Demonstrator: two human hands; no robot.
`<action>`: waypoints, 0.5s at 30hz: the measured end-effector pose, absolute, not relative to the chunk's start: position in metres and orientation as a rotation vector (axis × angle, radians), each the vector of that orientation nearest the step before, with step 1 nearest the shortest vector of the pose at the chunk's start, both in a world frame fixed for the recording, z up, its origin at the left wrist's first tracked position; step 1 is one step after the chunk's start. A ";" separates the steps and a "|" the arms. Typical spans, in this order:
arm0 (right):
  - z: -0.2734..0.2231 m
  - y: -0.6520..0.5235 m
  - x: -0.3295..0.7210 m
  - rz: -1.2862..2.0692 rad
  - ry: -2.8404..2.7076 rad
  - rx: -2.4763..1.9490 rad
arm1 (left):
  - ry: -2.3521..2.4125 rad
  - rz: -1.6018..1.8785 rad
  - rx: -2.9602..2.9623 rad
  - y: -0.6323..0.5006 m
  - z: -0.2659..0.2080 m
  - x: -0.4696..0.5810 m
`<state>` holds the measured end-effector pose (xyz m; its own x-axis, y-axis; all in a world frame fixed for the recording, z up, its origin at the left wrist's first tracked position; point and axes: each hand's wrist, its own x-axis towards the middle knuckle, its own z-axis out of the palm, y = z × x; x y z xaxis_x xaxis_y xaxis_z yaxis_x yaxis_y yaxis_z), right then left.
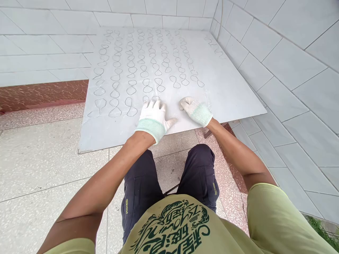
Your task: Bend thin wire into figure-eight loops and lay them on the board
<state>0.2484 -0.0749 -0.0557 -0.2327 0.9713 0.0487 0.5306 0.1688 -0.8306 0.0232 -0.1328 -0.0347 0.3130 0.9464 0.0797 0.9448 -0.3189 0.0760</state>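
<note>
My left hand [155, 116], in a white glove with a pale green cuff, lies on a light grey board [225, 95]. Its fingers are stretched forward and the thumb is apart. The fingertips partly cover thin dark figure-eight loops [146, 98]. My right hand [194, 108], gloved alike, rests on the board to the right with its fingers curled together. Whatever it pinches, if anything, is hidden. Closest beyond it is a figure-eight loop [175, 82]. Rows of similar loops, which look like thin wire or thread, run up the board; I cannot tell which.
Two wavy thin strands [218, 53] lie at the board's far right. Grey tiled walls [293, 70] stand behind and to the right. My knees [202, 158] are below the board's near edge, above a speckled stone floor [53, 158].
</note>
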 end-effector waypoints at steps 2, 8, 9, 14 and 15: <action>-0.058 -0.075 0.250 0.942 -1.862 -1.405 | 1.769 0.074 2.564 -0.125 -0.038 0.027; -0.062 -0.073 0.251 0.974 -1.849 -1.370 | 1.643 0.104 2.635 -0.105 -0.041 0.023; -0.062 -0.073 0.251 0.990 -1.830 -1.369 | 1.632 0.137 2.628 -0.103 -0.041 0.021; -0.063 -0.076 0.263 0.977 -1.640 -1.377 | 1.556 0.378 2.700 -0.118 -0.039 0.018; -0.063 -0.072 0.270 0.938 -1.610 -1.383 | 1.509 0.440 2.729 -0.123 -0.039 0.020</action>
